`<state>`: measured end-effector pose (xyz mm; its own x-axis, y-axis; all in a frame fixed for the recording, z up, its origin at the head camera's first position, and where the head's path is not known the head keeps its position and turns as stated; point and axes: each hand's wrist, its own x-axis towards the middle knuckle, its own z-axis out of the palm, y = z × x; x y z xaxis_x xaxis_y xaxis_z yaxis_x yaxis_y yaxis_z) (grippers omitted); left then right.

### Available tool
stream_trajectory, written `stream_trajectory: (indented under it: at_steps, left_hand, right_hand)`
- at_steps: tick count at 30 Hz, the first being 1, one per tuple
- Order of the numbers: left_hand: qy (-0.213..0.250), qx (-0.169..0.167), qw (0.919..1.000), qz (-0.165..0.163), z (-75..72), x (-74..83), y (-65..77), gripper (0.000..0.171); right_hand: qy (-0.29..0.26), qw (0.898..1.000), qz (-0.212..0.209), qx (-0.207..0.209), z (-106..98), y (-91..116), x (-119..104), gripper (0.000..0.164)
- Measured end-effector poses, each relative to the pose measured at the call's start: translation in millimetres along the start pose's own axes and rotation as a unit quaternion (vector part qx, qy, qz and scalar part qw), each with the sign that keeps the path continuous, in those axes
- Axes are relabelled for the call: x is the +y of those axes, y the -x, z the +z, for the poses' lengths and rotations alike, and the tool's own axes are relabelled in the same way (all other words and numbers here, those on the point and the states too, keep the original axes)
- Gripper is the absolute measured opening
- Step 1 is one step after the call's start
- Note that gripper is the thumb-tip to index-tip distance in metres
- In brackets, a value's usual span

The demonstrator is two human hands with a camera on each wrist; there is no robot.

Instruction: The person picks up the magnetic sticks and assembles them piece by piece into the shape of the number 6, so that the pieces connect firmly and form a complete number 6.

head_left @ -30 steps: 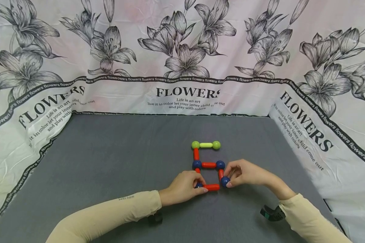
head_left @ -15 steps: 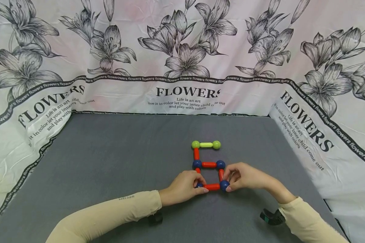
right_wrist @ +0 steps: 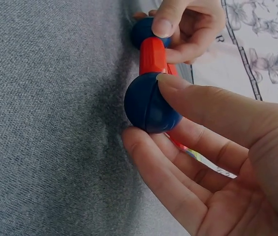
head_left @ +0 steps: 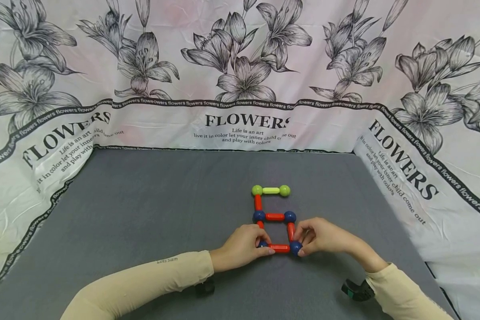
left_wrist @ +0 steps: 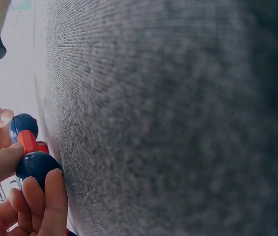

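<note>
Several red rods and blue balls form a square on the grey cloth. My left hand (head_left: 244,246) pinches the near left blue ball (left_wrist: 38,168) between thumb and fingers; it mostly hides that ball in the head view. With thumb and fingertips, my right hand (head_left: 324,238) holds the near right blue ball (right_wrist: 151,103). Between these balls runs the near red rod (head_left: 279,248), its ends right at both. The right side's red rod (head_left: 291,231) leads up to the far right blue ball (head_left: 290,216). The left side's rod is partly covered by my left hand.
From the far left blue ball (head_left: 259,216), another red rod (head_left: 258,203) reaches a green ball (head_left: 257,190). A yellow-green rod (head_left: 271,190) joins it to a second green ball (head_left: 285,190). Flower-printed fabric (head_left: 248,129) borders the grey table surface (head_left: 164,195).
My right hand has drawn its blue ball toward the body, swinging the right red rod along. The ball now meets the near rod, closing the earlier gap. My left hand has stayed nearly still.
</note>
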<state>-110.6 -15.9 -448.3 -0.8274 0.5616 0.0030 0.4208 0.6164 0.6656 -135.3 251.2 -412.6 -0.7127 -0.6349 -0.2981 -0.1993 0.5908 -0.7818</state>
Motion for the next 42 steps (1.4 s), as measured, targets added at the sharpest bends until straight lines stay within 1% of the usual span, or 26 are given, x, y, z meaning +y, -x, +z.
stream_trajectory:
  at_steps: [10, 19, 22, 24, 26, 28, 32, 34, 38, 40, 42]
  left_hand:
    - [-0.013, -0.003, 0.9999, 0.001, -0.4, 3.6, -1.2, 0.024]
    - [-0.015, -0.007, 0.9999, -0.003, -2.2, 5.1, -3.6, 0.025]
    - [-0.016, -0.002, 0.9999, 0.006, -4.4, 5.8, -6.1, 0.025]
    - [-0.022, 0.005, 0.9995, 0.022, -7.4, 6.7, -9.8, 0.023]
    - [-0.031, 0.010, 0.9984, 0.047, -13.0, 8.9, -16.1, 0.022]
    - [-0.043, 0.010, 0.9968, 0.066, -19.7, 11.2, -25.4, 0.021]
    - [-0.068, -0.007, 0.9923, 0.103, -31.4, 11.7, -50.0, 0.023]
    - [-0.072, -0.026, 0.9897, 0.121, -35.4, 10.7, -62.5, 0.026]
    - [-0.075, -0.078, 0.9803, 0.165, -36.7, 5.7, -85.5, 0.030]
    - [-0.067, -0.101, 0.9764, 0.179, -35.5, 2.7, -95.0, 0.031]
    - [-0.056, -0.120, 0.9741, 0.183, -33.7, 0.0, -102.9, 0.031]
  right_hand:
    - [-0.008, 1.000, 0.011, 0.009, 3, -1, 5, 0.029]
    - [-0.051, 0.999, 0.013, -0.011, 2, 0, 12, 0.033]
    - [-0.072, 0.997, 0.012, -0.020, 3, 0, 17, 0.034]
    - [-0.086, 0.996, 0.010, -0.024, 3, 0, 20, 0.035]
    - [-0.101, 0.995, 0.010, -0.027, 2, 0, 22, 0.035]
    - [-0.114, 0.993, 0.012, -0.029, 2, 0, 24, 0.036]
    - [-0.132, 0.991, 0.011, -0.033, 1, 0, 27, 0.035]
    - [-0.140, 0.989, 0.008, -0.036, 2, -1, 30, 0.035]
    - [-0.146, 0.988, 0.003, -0.040, 3, -2, 34, 0.034]
    - [-0.146, 0.989, 0.001, -0.039, 3, -2, 36, 0.034]
    - [-0.146, 0.989, 0.002, -0.038, 4, -2, 36, 0.034]
